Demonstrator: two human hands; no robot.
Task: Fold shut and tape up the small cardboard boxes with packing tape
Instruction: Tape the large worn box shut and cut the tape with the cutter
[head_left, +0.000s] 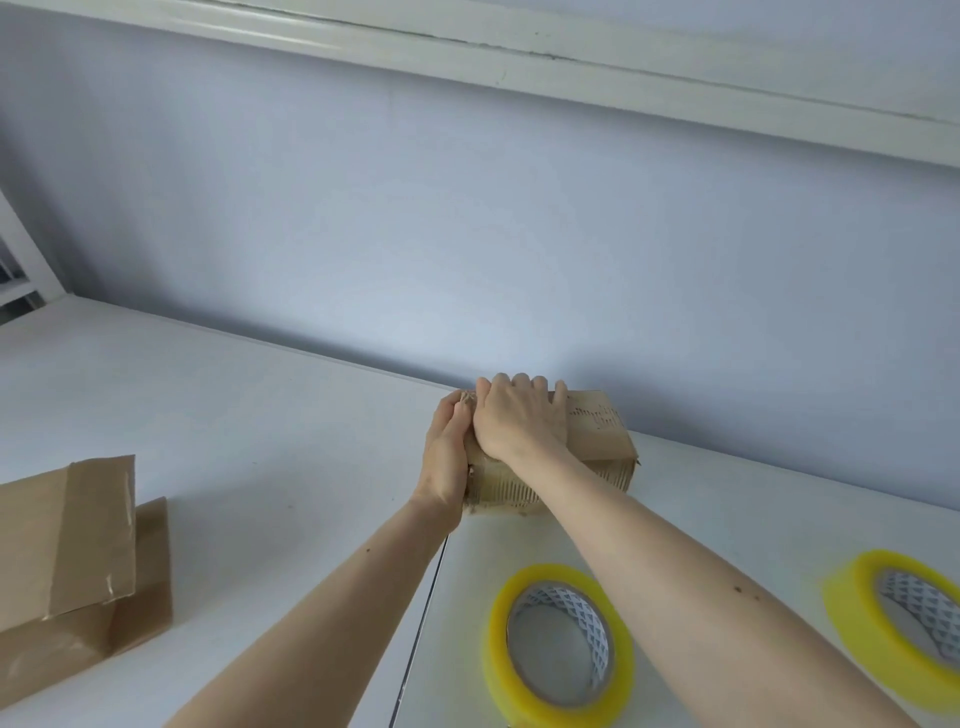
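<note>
Cardboard box (597, 422) (closed), right hand (519, 418) atop

Dark print on the cardboard box (597, 418) — none legible

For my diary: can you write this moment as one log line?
box: held closed | left hand: grips end | right hand: grips over top | tape rolls: idle on table
</note>
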